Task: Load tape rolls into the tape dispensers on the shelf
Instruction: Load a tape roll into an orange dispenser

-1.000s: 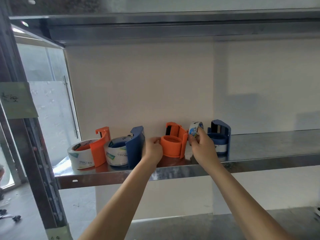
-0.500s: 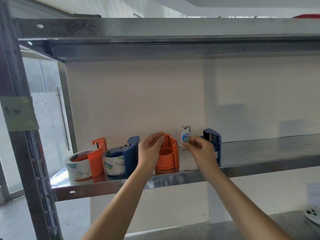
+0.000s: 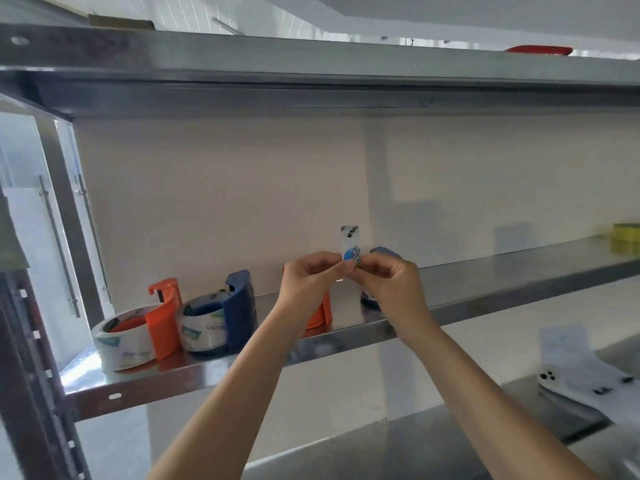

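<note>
A small clear tape roll (image 3: 349,244) with a blue label is held edge-on above the steel shelf (image 3: 485,289). My left hand (image 3: 308,277) and my right hand (image 3: 393,284) both pinch its lower edge. Behind my left wrist stands an orange dispenser (image 3: 322,315), mostly hidden. The top of a blue dispenser (image 3: 385,252) shows behind my right hand. Further left on the shelf, an orange dispenser (image 3: 164,318) and a blue dispenser (image 3: 239,304) each hold a large clear roll.
A steel shelf post (image 3: 31,393) rises at the left. The upper shelf (image 3: 311,74) hangs close overhead. A yellow block (image 3: 627,237) sits far right on the shelf. A white phone (image 3: 561,384) and paper lie on the lower shelf.
My left hand has let go of the orange dispenser and joined my right hand on the small roll, which has risen above the shelf. The view has tilted upward.
</note>
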